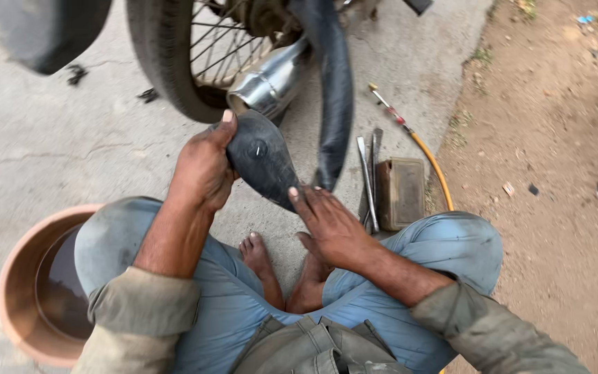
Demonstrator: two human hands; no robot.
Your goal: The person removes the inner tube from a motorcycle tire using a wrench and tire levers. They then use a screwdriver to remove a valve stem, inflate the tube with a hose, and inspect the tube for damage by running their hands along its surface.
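A squatting person's left hand [203,170] grips a folded black inner tube [263,161], thumb on top, while the right hand [330,225] presses flat fingers against its lower edge. The tube loops upward just in front of a motorcycle wheel [174,62] and chrome exhaust pipe [271,79]. Right of the tube lie metal tyre levers [367,180], a small brown box [401,192] and a yellow air hose [432,161]. Left of the tube sits a terracotta water basin [25,291].
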